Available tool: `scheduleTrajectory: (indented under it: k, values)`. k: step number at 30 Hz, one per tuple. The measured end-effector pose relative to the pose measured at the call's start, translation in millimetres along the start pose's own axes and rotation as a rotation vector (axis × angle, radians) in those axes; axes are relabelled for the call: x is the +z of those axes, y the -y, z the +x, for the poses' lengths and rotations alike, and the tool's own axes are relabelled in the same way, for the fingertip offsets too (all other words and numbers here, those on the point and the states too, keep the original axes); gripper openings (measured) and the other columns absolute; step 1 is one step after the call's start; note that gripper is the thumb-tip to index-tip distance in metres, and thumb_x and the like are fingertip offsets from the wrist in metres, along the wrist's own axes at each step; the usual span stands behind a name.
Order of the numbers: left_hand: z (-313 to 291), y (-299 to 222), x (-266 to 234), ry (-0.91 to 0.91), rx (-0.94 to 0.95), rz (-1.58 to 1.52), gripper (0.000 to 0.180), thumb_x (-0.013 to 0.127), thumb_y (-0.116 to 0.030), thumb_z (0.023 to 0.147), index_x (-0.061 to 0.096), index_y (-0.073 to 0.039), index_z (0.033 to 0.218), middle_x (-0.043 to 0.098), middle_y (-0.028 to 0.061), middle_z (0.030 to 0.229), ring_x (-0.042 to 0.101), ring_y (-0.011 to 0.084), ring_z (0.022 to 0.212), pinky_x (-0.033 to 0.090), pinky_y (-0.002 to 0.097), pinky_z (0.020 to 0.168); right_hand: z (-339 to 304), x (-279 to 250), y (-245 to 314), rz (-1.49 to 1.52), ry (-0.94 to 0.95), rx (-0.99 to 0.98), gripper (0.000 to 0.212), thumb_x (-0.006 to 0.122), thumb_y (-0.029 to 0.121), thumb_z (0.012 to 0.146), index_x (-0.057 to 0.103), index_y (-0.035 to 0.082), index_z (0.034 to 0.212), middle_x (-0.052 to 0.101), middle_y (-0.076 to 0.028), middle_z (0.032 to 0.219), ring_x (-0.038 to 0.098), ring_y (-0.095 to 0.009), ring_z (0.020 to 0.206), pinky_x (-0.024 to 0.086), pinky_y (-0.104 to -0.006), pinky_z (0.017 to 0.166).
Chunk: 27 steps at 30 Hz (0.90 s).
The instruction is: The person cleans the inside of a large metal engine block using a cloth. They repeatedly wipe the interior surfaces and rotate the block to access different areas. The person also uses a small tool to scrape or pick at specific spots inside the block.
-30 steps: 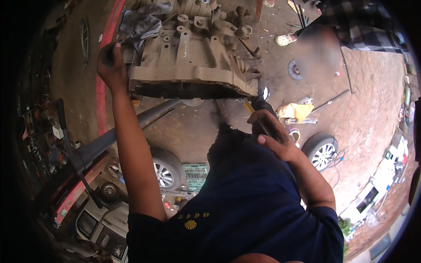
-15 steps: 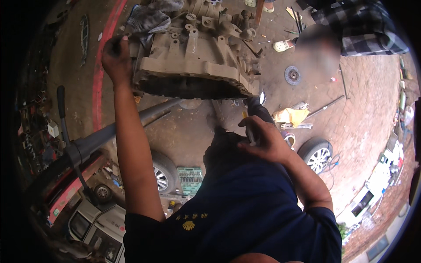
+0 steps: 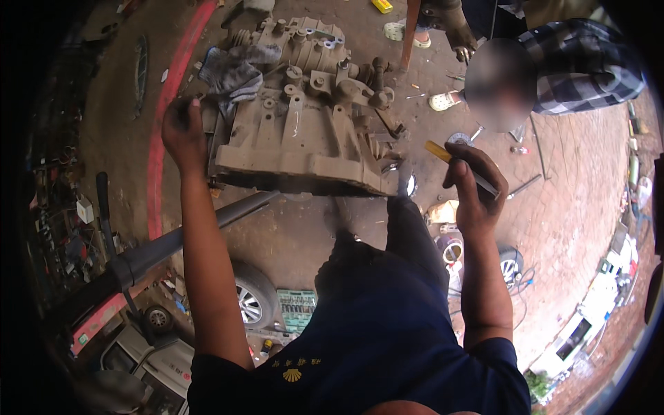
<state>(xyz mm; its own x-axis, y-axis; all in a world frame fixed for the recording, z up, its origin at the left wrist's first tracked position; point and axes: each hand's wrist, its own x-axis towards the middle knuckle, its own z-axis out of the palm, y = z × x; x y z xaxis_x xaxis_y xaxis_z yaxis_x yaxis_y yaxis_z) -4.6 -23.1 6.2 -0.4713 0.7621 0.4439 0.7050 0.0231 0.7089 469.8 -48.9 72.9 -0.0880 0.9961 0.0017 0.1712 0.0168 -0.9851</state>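
A large dusty gearbox (image 3: pixel 277 138) is in front of me, its wide bell-shaped end facing my body. Beside its left flank, my left hand (image 3: pixel 184 131) is closed with the thumb up; what the fingers hold is hidden. Grey work gloves (image 3: pixel 238 72) are draped over the gearbox's upper left side, just beyond that hand. My right hand (image 3: pixel 477 183) is raised to the right of the gearbox, apart from it. It is closed round a slender tool with a yellow end (image 3: pixel 437 151) and a pale shaft; its exact kind is not clear.
A person in a checked shirt (image 3: pixel 588 66) bends down at far right. A dark jack-like bar (image 3: pixel 200 232) runs toward the gearbox from the left. A wheel (image 3: pixel 252 297), a green tool case (image 3: pixel 297 309) and a tape roll (image 3: pixel 451 250) are around my legs.
My right hand has swung up and outward from in front of my body, carrying the slender tool. The gearbox and my left hand appear lower in the picture as the view has shifted.
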Motion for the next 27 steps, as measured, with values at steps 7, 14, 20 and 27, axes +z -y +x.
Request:
scheduleTrajectory:
  k: [7,14,20,27]
  values:
    - [-1,-3,-3,-0.002,-0.019,0.016,0.022,0.070,-0.017,0.096,0.068,0.003,0.104,0.071,0.0104,0.099,0.066,0.0194,0.093,0.051,0.0328,0.088,54,40,-1,0.223,0.127,-0.020,0.026,0.068,0.011,0.100,0.066,-0.004,0.121,0.069,-0.008,0.102,0.067,-0.011,0.085,0.054,-0.0246,0.076]
    - [-4,-8,-2,-0.003,-0.101,-0.039,0.021,0.069,-0.014,0.096,0.066,0.004,0.106,0.069,0.0099,0.101,0.065,0.0185,0.095,0.050,0.0320,0.089,107,50,-8,0.255,0.204,-0.039,0.029,0.069,0.013,0.100,0.062,-0.002,0.123,0.067,-0.004,0.107,0.063,-0.010,0.092,0.052,-0.0243,0.080]
    - [-8,-7,-4,0.006,-0.135,-0.112,0.019,0.068,-0.011,0.096,0.065,0.005,0.106,0.069,0.0098,0.102,0.064,0.0176,0.097,0.050,0.0310,0.090,138,68,-12,0.248,0.317,-0.037,0.028,0.066,0.009,0.100,0.060,0.000,0.125,0.066,-0.005,0.107,0.062,-0.012,0.098,0.052,-0.0288,0.086]
    - [-10,-9,-4,-0.002,-0.129,-0.062,0.017,0.066,-0.010,0.098,0.065,0.004,0.108,0.069,0.0087,0.103,0.064,0.0169,0.097,0.049,0.0309,0.092,172,75,-25,0.006,0.429,-0.099,0.041,0.072,0.021,0.095,0.061,0.002,0.130,0.066,-0.016,0.117,0.065,-0.027,0.108,0.051,-0.0383,0.096]
